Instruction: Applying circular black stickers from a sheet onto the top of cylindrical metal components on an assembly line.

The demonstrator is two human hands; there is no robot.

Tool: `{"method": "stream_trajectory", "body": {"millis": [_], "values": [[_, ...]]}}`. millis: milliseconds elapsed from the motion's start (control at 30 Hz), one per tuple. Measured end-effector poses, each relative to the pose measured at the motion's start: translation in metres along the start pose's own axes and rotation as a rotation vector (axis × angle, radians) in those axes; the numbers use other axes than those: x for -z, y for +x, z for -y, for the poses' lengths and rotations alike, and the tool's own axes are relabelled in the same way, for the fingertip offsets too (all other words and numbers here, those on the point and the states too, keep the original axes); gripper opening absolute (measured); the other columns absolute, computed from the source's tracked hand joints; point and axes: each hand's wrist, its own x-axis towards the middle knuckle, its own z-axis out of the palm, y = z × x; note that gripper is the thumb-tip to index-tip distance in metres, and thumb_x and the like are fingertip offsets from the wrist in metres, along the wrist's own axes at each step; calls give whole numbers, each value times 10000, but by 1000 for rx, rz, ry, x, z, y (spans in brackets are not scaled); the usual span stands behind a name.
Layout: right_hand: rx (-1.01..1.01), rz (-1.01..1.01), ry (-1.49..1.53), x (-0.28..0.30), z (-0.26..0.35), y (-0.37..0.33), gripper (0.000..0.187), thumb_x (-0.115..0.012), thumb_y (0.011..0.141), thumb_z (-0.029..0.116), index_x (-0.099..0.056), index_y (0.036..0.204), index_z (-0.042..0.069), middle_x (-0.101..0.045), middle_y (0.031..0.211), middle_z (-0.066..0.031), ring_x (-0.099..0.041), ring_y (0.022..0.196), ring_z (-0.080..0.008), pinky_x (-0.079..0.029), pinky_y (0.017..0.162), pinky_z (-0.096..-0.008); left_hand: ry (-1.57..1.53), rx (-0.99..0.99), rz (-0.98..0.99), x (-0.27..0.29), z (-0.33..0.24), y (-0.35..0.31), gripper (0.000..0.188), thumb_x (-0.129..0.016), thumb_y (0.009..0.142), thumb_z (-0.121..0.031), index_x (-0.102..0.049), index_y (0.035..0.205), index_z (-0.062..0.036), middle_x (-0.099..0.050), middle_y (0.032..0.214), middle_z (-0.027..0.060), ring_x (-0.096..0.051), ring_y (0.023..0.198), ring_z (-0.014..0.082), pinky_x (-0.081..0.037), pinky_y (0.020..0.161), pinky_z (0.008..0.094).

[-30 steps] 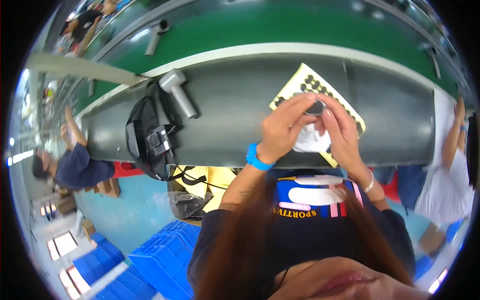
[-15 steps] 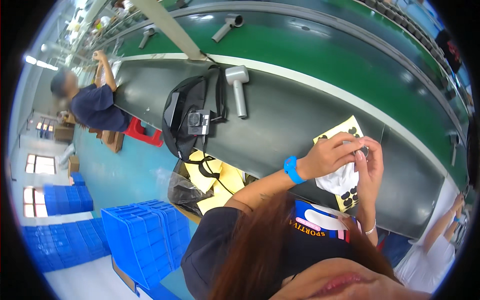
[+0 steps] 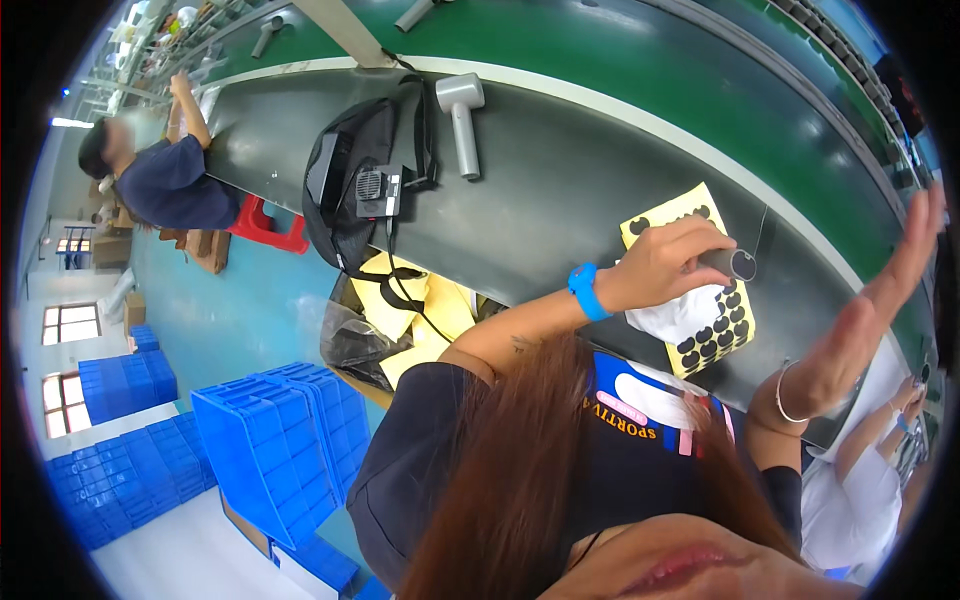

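My left hand (image 3: 672, 262), a blue band at its wrist, is closed round a grey tube (image 3: 742, 264) with a dark round end. It resembles a hair dryer's handle; the rest of it is hidden by my fingers. Below that hand lies a yellow sheet (image 3: 735, 335) of black round stickers, partly covered by a crumpled white cloth-like thing (image 3: 680, 322). My right hand (image 3: 855, 325) is raised at the right, fingers stretched out, holding nothing. It is apart from the tube and the sheet.
A silver-grey hair dryer (image 3: 464, 130) and a black bag (image 3: 345, 190) lie on the dark bench (image 3: 560, 200). A box with yellow sheets (image 3: 450, 310) stands below its edge. Blue crates (image 3: 270, 450) are at the lower left. Co-workers (image 3: 175, 185) sit at both sides.
My right hand has left the tube's end and swung right, its fingers now stretched out. My left hand keeps hold of the tube. The whole view has shifted slightly.
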Motion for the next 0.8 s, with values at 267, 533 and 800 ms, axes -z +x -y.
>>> {"method": "stream_trajectory", "body": {"millis": [267, 533, 800], "values": [[-36, 947, 114, -57, -16, -43, 644, -556, 862, 427, -408, 1395, 99, -374, 1434, -197, -333, 1343, -345, -212, 1102, -543, -97, 176, 10, -14, 3, -7, 326, -691, 756, -87, -605, 1053, 18, -595, 1086, 193, -605, 962, 358, -493, 790, 398], [-187, 548, 453, -35, -42, -56, 616, -551, 901, 416, -385, 1394, 85, -380, 1414, -188, -363, 1309, -352, -268, 1085, -467, 74, 47, 181, 6, -2, 19, 332, -670, 775, 13, -573, 1092, 11, -592, 1087, 170, -627, 850, 276, -508, 670, 342], [-787, 405, 244, -9, -82, -159, 420, -530, 942, 290, -473, 1271, 35, -473, 1310, -180, -448, 1237, -338, -353, 1037, -395, 438, -270, 105, 8, 76, 136, 388, -681, 785, -21, -539, 1146, -28, -592, 1099, 136, -644, 893, 294, -539, 680, 351]]}}
